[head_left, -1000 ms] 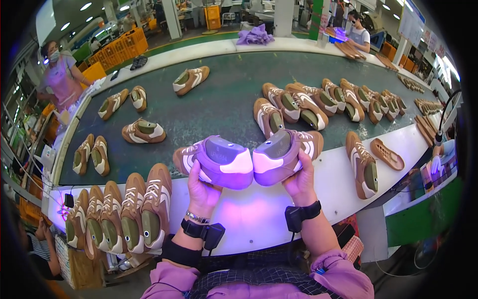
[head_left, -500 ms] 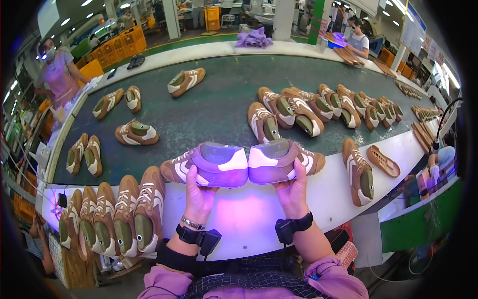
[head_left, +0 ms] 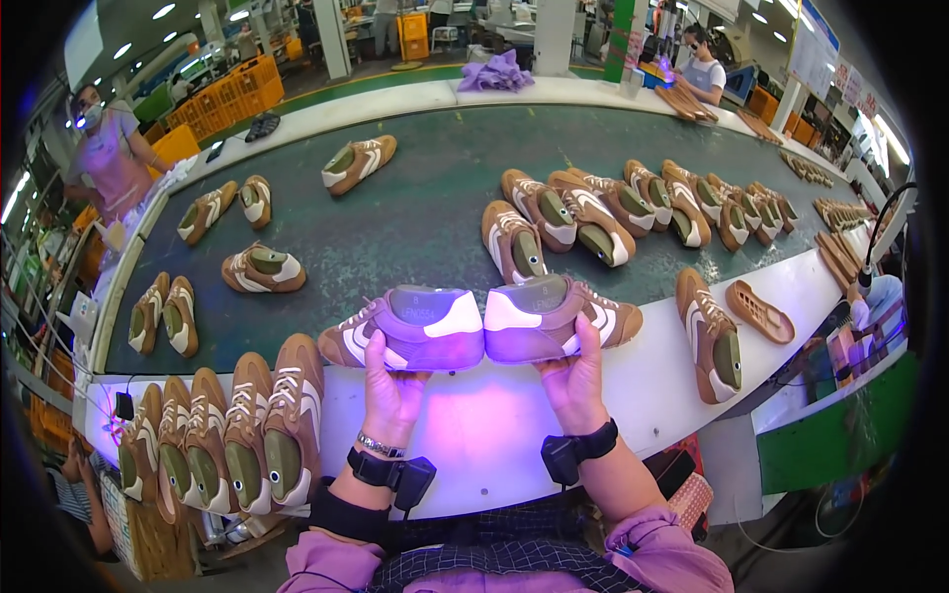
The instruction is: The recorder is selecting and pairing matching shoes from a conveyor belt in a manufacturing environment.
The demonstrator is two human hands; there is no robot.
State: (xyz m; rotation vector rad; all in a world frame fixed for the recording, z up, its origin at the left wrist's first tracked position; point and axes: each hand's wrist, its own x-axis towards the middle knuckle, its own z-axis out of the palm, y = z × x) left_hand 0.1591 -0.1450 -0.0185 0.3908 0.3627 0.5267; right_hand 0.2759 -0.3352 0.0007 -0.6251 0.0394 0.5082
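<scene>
Two brown sneakers with white stripes are held up before me under violet light, heel to heel. My left hand (head_left: 393, 387) grips the left sneaker (head_left: 415, 341) from below, its thumb against the near side. In the same manner my right hand (head_left: 575, 383) holds the right sneaker (head_left: 554, 331). Their white heel patches nearly meet, and an olive-green last fills each opening. Beneath them is the white bench edge (head_left: 484, 445). To the left of my left hand stands a row of several matching sneakers (head_left: 247, 435), toes pointing away.
Beyond the bench lies a dark green conveyor belt (head_left: 395, 227) with sneakers scattered left and clustered right (head_left: 603, 208). On the right bench rest a single sneaker (head_left: 709, 341) and a loose brown sole (head_left: 759, 310). Co-workers stand at far left (head_left: 114, 158) and far right (head_left: 702, 74).
The view has shifted slightly. Both hands keep their hold on the two sneakers, whose pose against the bench looks almost the same.
</scene>
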